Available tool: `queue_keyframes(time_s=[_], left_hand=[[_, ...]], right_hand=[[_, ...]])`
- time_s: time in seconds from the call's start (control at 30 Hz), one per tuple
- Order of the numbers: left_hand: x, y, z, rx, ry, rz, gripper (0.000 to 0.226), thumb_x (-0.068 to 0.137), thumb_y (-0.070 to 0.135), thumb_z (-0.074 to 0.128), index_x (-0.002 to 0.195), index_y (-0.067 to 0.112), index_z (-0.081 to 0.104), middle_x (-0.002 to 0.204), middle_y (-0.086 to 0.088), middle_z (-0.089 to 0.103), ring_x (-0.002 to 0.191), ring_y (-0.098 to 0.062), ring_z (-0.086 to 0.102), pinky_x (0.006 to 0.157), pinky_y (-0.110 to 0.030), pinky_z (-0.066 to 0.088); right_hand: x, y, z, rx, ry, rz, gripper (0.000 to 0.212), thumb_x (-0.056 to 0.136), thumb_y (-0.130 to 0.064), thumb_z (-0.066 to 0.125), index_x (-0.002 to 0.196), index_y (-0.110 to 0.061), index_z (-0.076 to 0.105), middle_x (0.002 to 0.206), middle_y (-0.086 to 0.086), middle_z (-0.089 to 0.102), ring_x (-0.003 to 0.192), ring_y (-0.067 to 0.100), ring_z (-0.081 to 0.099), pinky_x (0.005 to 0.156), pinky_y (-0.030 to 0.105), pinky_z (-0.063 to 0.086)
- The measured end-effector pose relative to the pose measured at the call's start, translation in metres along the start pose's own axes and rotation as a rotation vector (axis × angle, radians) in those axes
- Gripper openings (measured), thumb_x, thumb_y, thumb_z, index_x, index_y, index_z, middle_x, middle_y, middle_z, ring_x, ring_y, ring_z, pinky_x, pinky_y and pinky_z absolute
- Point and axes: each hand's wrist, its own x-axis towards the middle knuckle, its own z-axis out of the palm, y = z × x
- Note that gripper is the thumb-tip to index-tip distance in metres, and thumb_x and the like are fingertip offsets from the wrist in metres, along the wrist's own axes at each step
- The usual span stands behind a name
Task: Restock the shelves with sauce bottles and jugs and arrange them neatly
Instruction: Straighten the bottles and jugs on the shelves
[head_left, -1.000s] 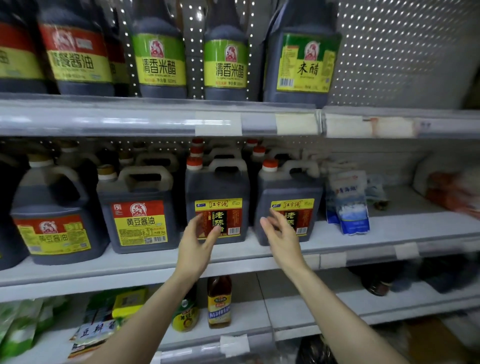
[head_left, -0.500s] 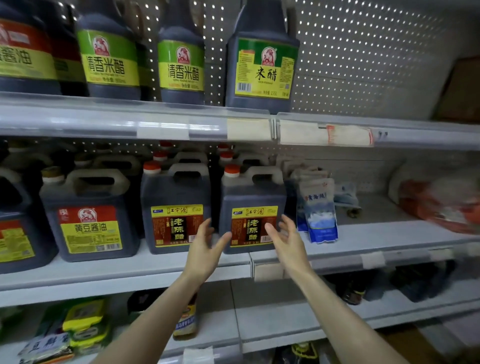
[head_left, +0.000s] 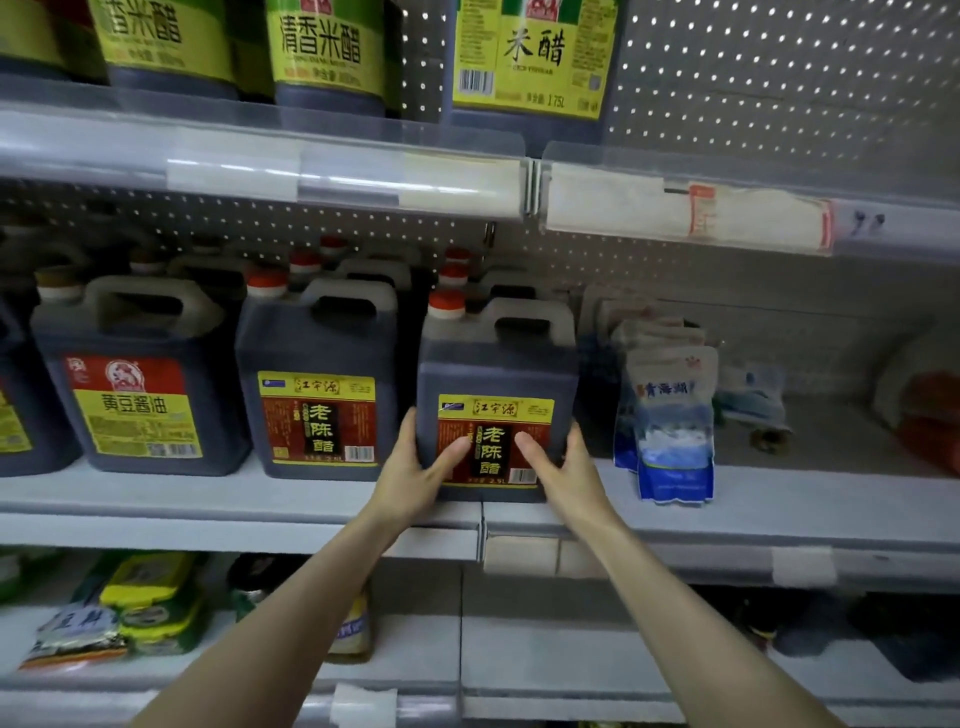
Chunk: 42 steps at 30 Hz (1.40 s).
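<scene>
Both hands, open and short of the shelf half a second ago, are now on the vinegar jug (head_left: 496, 374). The left hand (head_left: 410, 467) grips its lower left side and the right hand (head_left: 566, 467) its lower right side, fingers curled round the sides and thumbs pressed on the front label.

Head view:
- **Edges and room:** The jug stands upright at the front edge of the middle shelf (head_left: 208, 493), over a seam in the shelf lip.
  - Left of it there is a narrow gap, then a twin jug (head_left: 317, 415), then a soy sauce jug (head_left: 135, 405).
  - Right of it there is a small gap, then salt bags (head_left: 670, 426), with bare shelf beyond them.
  - More red-capped jugs are queued behind it.
- **Labels:** The vinegar jug and its twin read 老陈醋. The soy sauce jug reads 黄豆酱油, and the salt bags read 青海湖.
- **Upper shelf:** Directly above the jug is a rice vinegar bottle (head_left: 530, 57) marked 米醋, 1.75L. Above and to the left, a green-label bottle (head_left: 322, 52) reads 清香米醋.
</scene>
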Motion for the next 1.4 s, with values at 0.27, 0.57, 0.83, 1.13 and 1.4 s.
queue_keyframes(time_s=[0.27,0.57,0.83,1.13,1.4], left_hand=[[0.012,-0.011,0.001,-0.058,0.007,0.026,0.059,0.091,0.022,0.06,0.142,0.022,0.031,0.122,0.007,0.061,0.107,0.0,0.06,0.082,-0.011,0.051],[0.022,-0.014,0.002,-0.055,0.015,0.013,0.051,0.091,0.026,0.06,0.135,0.026,0.034,0.118,0.009,0.059,0.102,-0.001,0.058,0.076,-0.011,0.049],[0.031,-0.018,0.004,-0.077,0.03,0.003,0.037,0.091,0.026,0.06,0.121,0.027,0.039,0.107,0.014,0.06,0.097,-0.001,0.059,0.07,-0.009,0.049],[0.034,-0.02,0.007,-0.071,0.04,0.012,0.038,0.092,0.028,0.059,0.124,0.027,0.038,0.109,0.015,0.058,0.096,0.003,0.057,0.074,-0.01,0.047],[0.031,-0.027,0.01,-0.094,0.056,0.034,0.039,0.091,0.03,0.058,0.124,0.031,0.037,0.111,0.018,0.058,0.103,0.0,0.058,0.084,-0.017,0.047]], right_hand=[[0.012,0.011,0.006,-0.006,0.008,-0.022,0.084,0.074,-0.054,0.059,0.147,-0.024,0.032,0.129,-0.007,0.056,0.117,0.01,0.055,0.093,0.022,0.045],[0.022,0.015,0.01,-0.015,0.029,-0.01,0.087,0.072,-0.057,0.059,0.147,-0.023,0.031,0.134,-0.004,0.057,0.122,0.016,0.055,0.103,0.036,0.047],[0.031,0.019,0.013,-0.02,0.045,0.024,0.096,0.069,-0.063,0.06,0.149,-0.022,0.027,0.137,-0.002,0.055,0.124,0.018,0.054,0.104,0.043,0.046],[0.036,0.021,0.015,-0.017,0.061,0.045,0.103,0.066,-0.067,0.058,0.151,-0.021,0.022,0.144,0.001,0.049,0.131,0.022,0.049,0.108,0.047,0.042],[0.032,0.021,0.016,0.006,0.044,0.037,0.095,0.07,-0.061,0.057,0.15,-0.021,0.024,0.142,-0.001,0.05,0.129,0.02,0.05,0.106,0.04,0.044]])
